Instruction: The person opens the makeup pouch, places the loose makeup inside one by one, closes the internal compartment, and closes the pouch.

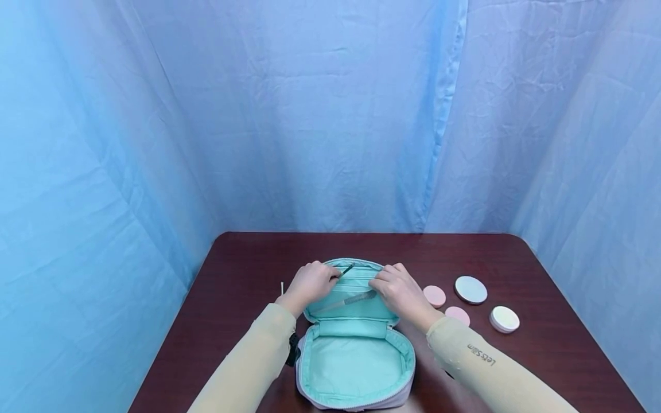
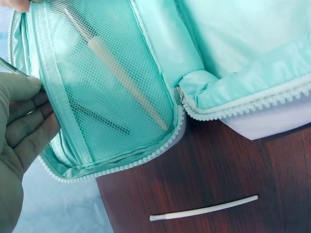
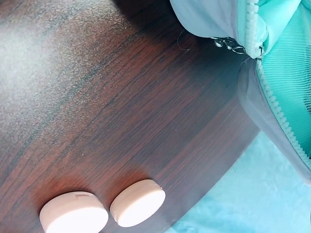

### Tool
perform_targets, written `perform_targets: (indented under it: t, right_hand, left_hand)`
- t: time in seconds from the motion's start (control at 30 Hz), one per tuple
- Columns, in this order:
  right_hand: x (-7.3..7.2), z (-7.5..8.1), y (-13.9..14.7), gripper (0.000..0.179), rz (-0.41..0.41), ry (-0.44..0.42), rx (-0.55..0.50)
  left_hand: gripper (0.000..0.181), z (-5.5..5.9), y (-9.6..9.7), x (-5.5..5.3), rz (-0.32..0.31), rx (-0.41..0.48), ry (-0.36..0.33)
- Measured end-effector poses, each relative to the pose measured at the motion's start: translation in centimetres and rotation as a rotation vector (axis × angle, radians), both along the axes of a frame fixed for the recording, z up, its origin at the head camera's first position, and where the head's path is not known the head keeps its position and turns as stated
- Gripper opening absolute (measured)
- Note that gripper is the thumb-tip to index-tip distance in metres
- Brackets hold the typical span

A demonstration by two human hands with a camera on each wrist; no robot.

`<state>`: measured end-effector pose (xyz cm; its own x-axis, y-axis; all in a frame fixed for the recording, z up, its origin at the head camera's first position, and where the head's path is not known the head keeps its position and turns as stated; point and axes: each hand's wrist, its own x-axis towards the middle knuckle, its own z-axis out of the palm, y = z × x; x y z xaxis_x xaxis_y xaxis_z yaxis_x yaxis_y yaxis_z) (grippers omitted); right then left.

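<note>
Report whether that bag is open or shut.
Open: the bag is unzipped, with its lid folded back and its lining exposed.

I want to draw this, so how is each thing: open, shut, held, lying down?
Bag: unzipped, wide open
Pale-handled brush: inside mesh pocket
Dark stick: held by left hand, partly behind mesh
White stick: lying on table
Pink round cases: look shut
White-topped cases: look shut
</note>
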<state>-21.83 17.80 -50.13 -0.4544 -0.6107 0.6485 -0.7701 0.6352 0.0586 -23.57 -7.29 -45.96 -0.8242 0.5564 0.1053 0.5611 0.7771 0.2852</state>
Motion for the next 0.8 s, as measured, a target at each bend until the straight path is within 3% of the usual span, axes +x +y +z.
perform_targets:
  t: [0.2, 0.57, 0.8]
  right_hand:
    - [-0.1, 0.0, -0.1, 0.015, 0.014, 0.009, -0.012]
    - [0.1, -0.1, -0.2, 0.015, 0.008, -0.008, -0.011]
    - [0.1, -0.1, -0.2, 0.013, -0.016, -0.029, -0.002]
  left_hand:
    - [0.017, -0.2, -0.5, -0.1, -0.021, -0.007, 0.007]
    - [0.024, -0.9, -1.2, -0.2, -0.033, -0.013, -0.083]
    - [0.024, -0.9, -1.8, -0.1, -0.045, 0.07, -0.086]
